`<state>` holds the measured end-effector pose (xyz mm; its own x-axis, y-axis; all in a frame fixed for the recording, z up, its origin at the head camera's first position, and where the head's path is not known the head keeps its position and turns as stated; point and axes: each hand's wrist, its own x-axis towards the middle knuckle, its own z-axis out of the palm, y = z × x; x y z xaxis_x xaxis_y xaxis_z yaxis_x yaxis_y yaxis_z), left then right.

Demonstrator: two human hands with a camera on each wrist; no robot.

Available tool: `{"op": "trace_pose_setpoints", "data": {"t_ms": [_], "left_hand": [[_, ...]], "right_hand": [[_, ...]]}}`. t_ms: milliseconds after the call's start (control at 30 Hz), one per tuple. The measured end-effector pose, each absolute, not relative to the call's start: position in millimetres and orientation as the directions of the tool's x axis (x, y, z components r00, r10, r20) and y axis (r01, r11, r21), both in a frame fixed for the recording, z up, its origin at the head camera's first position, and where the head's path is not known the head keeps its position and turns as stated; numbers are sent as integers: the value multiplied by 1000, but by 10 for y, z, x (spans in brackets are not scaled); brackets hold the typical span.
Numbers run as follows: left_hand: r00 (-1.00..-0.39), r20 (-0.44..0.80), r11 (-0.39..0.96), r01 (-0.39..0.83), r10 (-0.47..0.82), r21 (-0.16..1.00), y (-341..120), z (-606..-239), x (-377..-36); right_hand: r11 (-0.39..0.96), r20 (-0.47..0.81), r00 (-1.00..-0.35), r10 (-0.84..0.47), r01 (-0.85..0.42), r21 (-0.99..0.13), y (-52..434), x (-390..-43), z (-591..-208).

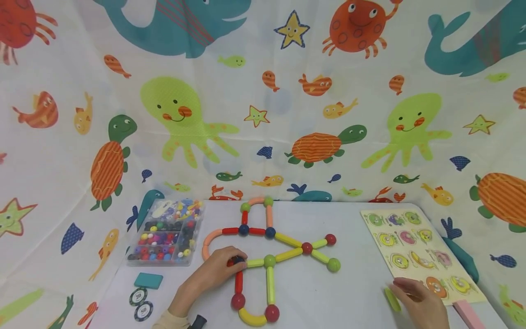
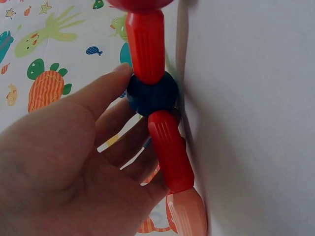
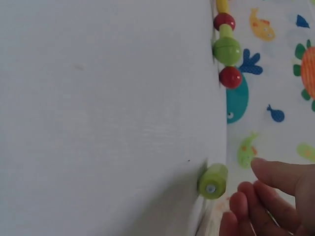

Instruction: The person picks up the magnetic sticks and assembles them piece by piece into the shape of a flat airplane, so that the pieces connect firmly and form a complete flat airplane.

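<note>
A fish-shaped outline of colored magnetic rods and balls lies on the white table. My left hand pinches a dark blue ball at its lower left corner. From this ball, red rods run to either side, and a light green rod leads to a green ball. On the right, my right hand hovers by a loose yellow-green rod lying on the table. In the right wrist view its fingers are loosely bent, hold nothing and stand apart from the rod.
A clear compartment box of beads stands at the back left. Nearer are a teal block and two round chips. A fruit picture board lies on the right, a pink block at its near edge.
</note>
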<state>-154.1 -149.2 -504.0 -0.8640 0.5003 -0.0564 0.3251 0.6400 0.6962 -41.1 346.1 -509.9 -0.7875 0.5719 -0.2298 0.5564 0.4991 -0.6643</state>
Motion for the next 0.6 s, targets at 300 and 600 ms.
{"op": "trace_pose_setpoints", "data": {"t_ms": [300,600], "left_hand": [[-864,-36,636,341,502,692,-1513,-5053,-1535],[-860,-32,631,348,509,693,-1502,-5061,-1528]], "right_hand": [[519,-292,-780,553,597,-612,3591,-314,-5356],[545,-266,-769,581,611,-575,3504,-335,-5395]]}}
